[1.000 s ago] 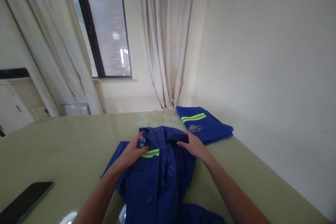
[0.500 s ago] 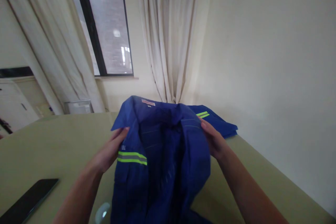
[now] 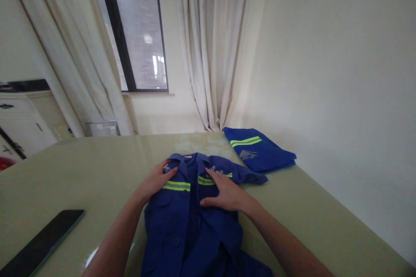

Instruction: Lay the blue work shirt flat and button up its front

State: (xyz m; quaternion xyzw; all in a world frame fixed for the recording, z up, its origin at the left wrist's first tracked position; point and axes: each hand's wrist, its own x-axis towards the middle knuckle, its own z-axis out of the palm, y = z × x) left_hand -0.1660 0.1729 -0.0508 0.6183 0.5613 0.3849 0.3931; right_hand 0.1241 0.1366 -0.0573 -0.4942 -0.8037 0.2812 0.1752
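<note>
Right hand [image 3: 227, 194] fingers lay spread on jacket [image 3: 162, 238], left hand [image 3: 154, 183] grip unclear; light, even pressure best suited loose fronts.

Blue jacket [image 3: 162, 233], raised and gaping half a second earlier, now lowered onto the bench [image 3: 107, 173], its front panels closer together. One sleeve [image 3: 253, 176] now extends outward. The right hand [image 3: 225, 192] has moved from the collar side to the chest, fingers spread; the folded garment's [image 3: 273, 156] logo is again exposed.

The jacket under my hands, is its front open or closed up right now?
Open: the jacket's front edges lie apart below the collar, with a dark gap between the two reflective stripes.
</note>
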